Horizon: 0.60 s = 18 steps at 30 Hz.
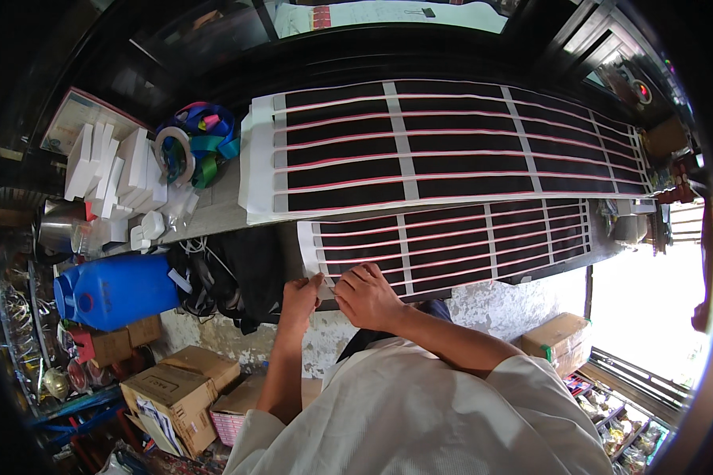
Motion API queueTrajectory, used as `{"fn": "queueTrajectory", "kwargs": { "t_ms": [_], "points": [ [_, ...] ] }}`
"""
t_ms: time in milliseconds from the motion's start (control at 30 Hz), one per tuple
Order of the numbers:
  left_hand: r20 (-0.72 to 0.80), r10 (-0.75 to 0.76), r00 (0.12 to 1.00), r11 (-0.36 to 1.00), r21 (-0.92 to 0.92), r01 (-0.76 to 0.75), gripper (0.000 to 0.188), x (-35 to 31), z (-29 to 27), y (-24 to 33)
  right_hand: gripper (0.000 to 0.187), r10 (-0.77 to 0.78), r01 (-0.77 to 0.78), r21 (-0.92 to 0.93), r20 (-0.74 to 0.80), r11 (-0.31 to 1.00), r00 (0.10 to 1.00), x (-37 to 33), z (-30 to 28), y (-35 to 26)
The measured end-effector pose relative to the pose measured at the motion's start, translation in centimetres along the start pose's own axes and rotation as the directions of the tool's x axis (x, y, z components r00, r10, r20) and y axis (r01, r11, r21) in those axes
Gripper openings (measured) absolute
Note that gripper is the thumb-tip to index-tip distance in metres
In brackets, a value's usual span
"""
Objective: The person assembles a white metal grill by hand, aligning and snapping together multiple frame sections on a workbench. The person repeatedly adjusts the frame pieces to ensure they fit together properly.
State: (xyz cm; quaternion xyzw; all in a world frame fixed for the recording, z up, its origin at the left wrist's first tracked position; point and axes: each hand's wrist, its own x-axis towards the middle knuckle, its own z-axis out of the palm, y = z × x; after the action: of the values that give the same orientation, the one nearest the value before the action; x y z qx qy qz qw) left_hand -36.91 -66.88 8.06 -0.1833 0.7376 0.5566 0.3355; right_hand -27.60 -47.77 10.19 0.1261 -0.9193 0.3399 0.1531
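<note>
A long black sheet (444,241) with white and red stripes and grey cross strips lies along the near edge of the table. My left hand (299,302) pinches its near left corner, where the white margin ends. Just beside it, my right hand (368,299) has its fingers bent over the near edge, gripping the sheet between thumb and fingers. The fingertips of both hands are close together, and the underside of the corner is hidden. Beyond lies a larger stack of similar striped sheets (461,142), with white paper showing at its left end.
White boxes (103,170), a tape roll (174,154) and coloured ribbons (206,131) sit on the table's left. A blue jerrycan (123,291) and a black bag (249,269) stand at the near left. Cardboard boxes (178,392) are below; another carton (558,342) is lower right.
</note>
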Motion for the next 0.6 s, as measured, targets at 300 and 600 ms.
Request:
{"fn": "queueTrajectory", "kwargs": {
  "t_ms": [300, 600],
  "points": [
    [0.133, -0.015, 0.991, 1.000, 0.023, 0.012, 0.024, -0.7, 0.5, 2.2, 0.017, 0.104, -0.113, -0.059, -0.143, 0.992, 0.984, -0.1, -0.4, -0.1],
    [0.087, 0.021, 0.996, 1.000, -0.008, -0.020, 0.027, 7.0, -2.9, -3.8, 0.044, 0.344, -0.346, 0.015, 0.054, 0.938, 0.937, -10.8, -6.2, 5.4]
  ]
}}
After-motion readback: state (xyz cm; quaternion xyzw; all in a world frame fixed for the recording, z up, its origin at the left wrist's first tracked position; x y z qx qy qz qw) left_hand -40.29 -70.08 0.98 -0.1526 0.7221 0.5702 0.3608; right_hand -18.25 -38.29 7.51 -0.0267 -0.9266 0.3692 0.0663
